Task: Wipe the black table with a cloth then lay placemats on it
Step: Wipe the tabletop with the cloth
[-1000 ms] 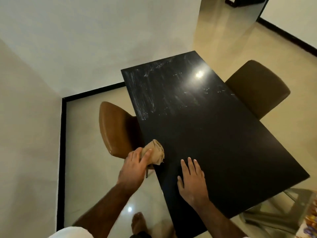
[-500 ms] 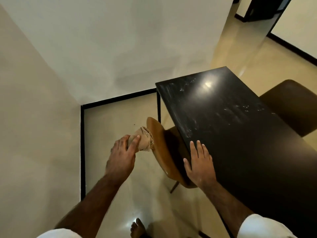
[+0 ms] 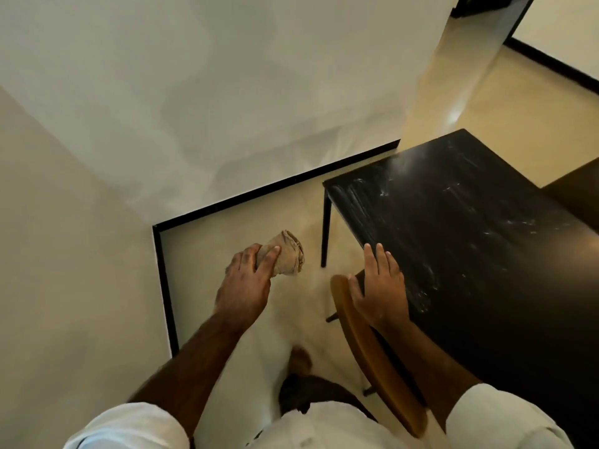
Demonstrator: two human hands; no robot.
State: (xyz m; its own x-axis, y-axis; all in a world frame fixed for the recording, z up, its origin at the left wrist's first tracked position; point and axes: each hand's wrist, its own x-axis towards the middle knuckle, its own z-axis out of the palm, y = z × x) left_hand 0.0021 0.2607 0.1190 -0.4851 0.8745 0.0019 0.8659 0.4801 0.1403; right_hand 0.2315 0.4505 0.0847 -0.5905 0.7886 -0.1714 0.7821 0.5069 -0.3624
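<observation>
The black table fills the right side, its glossy top streaked with whitish smears near the far left corner. My left hand holds a crumpled beige cloth in the air over the floor, left of the table and apart from it. My right hand lies flat with fingers spread, resting at the table's left edge just above the chair back. No placemats are in view.
A brown wooden chair is tucked at the table's left edge under my right arm. A second brown chair shows at the right edge. White walls with black skirting close in on the left. My foot is on the cream floor.
The cloth has left the table's edge and moved left, off the table, over the floor. My view has swung left and I have stepped along the table's side; the right hand has slid along the edge.
</observation>
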